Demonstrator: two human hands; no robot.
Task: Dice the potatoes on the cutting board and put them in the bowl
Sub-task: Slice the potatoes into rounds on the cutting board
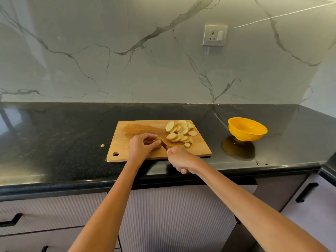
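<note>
While the yellow bowl [247,128] sits on the black counter [54,135] well to the right of the board [138,128], nothing can be seen inside it from this angle; its inner wall shows only plain yellow. On the wooden board, a heap of round potato slices [180,132] covers the far right part, the discs overlapping one another, with a few lying loose at the heap's near edge. The left hand [142,147] rests on the middle of the board, fingers curled down over a small potato piece [158,139] that peeks out just past the fingertips, pinned between thumb and fingers; most of that piece is hidden by the hand. The knife [164,143] lies with its blade just beside the left thumb and fingertips, pointing away and to the left, its edge against the piece. The right hand [181,160] grips the knife's handle, fingers wrapped round it, forefinger stretched toward the blade, and hangs over the board's near edge. The slices lie just right of the blade, apart from both hands. A small potato scrap [102,145] lies on the counter left of the board. A hole pierces the board's near left corner. On the marble wall behind hangs a socket [215,35].
</note>
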